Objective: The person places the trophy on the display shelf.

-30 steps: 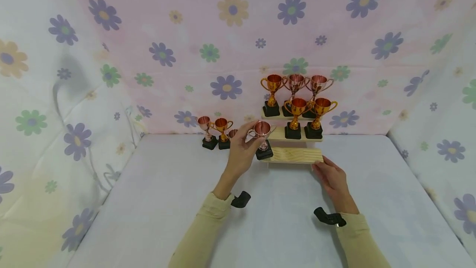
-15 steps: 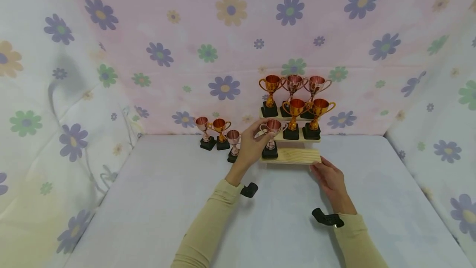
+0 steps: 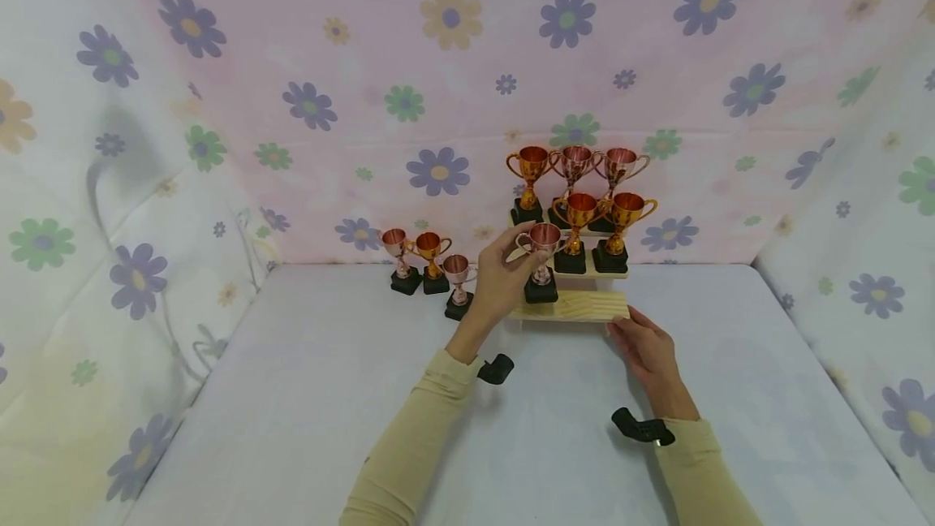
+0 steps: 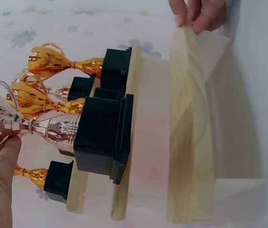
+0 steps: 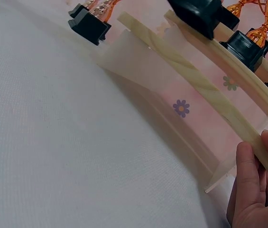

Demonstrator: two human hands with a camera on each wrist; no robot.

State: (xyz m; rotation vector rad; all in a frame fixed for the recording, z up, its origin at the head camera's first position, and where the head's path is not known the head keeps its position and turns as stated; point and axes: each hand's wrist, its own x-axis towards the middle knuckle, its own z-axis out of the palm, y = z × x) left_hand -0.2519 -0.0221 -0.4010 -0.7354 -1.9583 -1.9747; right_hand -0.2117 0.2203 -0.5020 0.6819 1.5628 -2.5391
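Note:
My left hand point(image 3: 498, 278) grips a rose-gold trophy cup point(image 3: 541, 289) by its bowl, keeping it upright. Its black base point(image 4: 103, 135) hangs above the lowest step, just in front of the middle step's left part. The stand point(image 3: 584, 307) has three pale wooden steps on clear side panels. At the lowest step's right end, my right hand point(image 3: 650, 351) pinches the board point(image 5: 195, 78), thumb above and fingers below. Two gold trophies point(image 3: 616, 234) occupy the middle step's right part. Along the top step are one gold trophy point(image 3: 531, 177) and two rose-gold ones point(image 3: 619, 165).
Left of the stand, a gold trophy point(image 3: 429, 254) and two rose-gold trophies point(image 3: 457, 274) are on the white table point(image 3: 351, 396). The nearer rose-gold one is close beside my left wrist. A flower-printed cloth point(image 3: 365, 47) rises behind and at both sides.
My left hand has carried the rose-gold trophy rightward and slightly up, from the stand's left end to over the lowest step. My right hand keeps its hold on the board.

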